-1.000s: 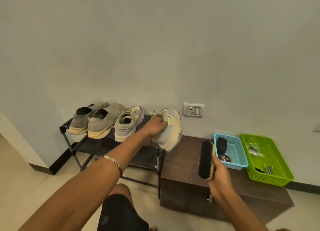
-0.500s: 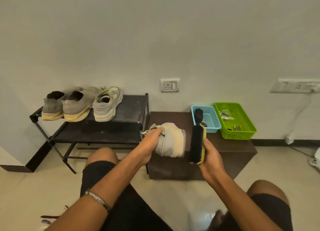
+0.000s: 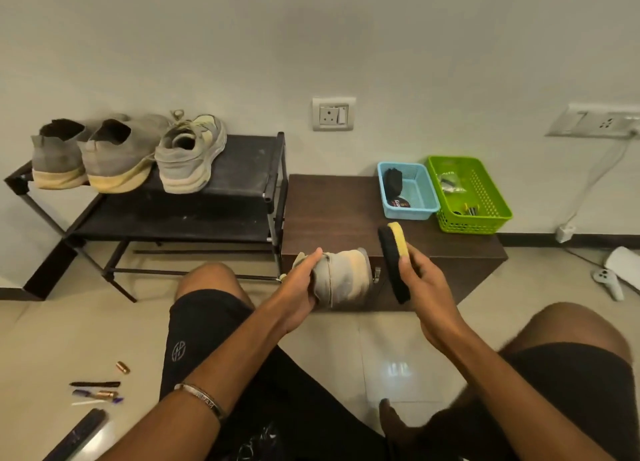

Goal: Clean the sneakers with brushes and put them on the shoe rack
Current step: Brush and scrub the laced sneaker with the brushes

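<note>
My left hand [image 3: 302, 284] grips a pale grey sneaker [image 3: 344, 276] by its upper, held in the air in front of the brown cabinet [image 3: 332, 211]. Its sole faces right. My right hand [image 3: 420, 280] holds a shoe brush [image 3: 393, 258] with a yellow wooden back and black bristles, upright, a short gap to the right of the sneaker. Three grey sneakers stand on the top shelf of the black shoe rack [image 3: 242, 170] at left: two slip-ons [image 3: 59, 152] [image 3: 117, 152] and a laced one [image 3: 192, 151].
On the cabinet's back right stand a blue basket [image 3: 420, 197] with a dark brush and polish tin, and a green basket [image 3: 485, 197]. Wall sockets and a white cable are at right. Small items lie on the tiled floor at lower left [image 3: 100, 389]. My knees frame the hands.
My left hand took the pale sneaker off the rack's right end and brought it down toward me. The brush hand came close beside it. The view tilted downward.
</note>
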